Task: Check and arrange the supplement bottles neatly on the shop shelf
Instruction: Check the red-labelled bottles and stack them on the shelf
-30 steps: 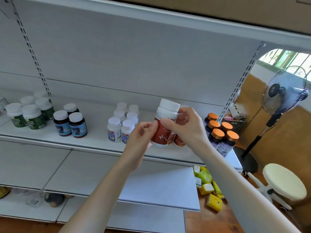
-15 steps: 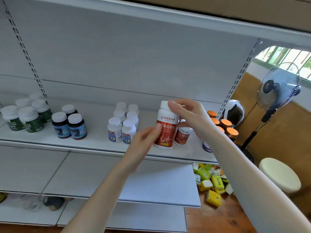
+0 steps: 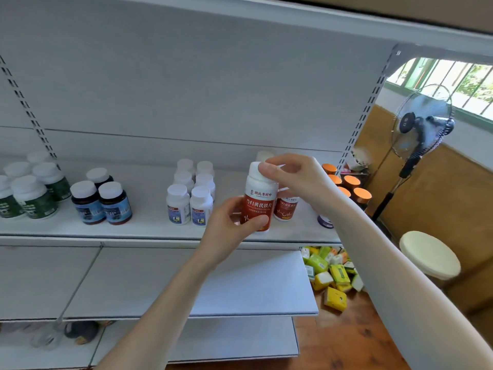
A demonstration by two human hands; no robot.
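I hold a white-capped bottle with a red label (image 3: 258, 206) upright, just above the front of the white shelf (image 3: 149, 225). My left hand (image 3: 229, 225) grips its lower body. My right hand (image 3: 290, 177) pinches its cap from above. Behind it a second red-label bottle (image 3: 286, 209) stands on the shelf. Further left stand small white bottles with blue labels (image 3: 189, 198), two dark bottles with blue labels (image 3: 101, 201) and green-label bottles (image 3: 32, 193). Orange-capped bottles (image 3: 352, 189) stand at the shelf's right end, partly hidden by my right arm.
A lower white shelf board (image 3: 186, 284) juts out below. Several yellow and green boxes (image 3: 333, 273) lie on the wooden floor to the right. A standing fan (image 3: 421, 124) and a round cream stool (image 3: 429, 255) are beside the shelving.
The red-label bottle went from tilted to upright with its label facing me. My left hand has closed round its lower body, and my right hand stays at the cap.
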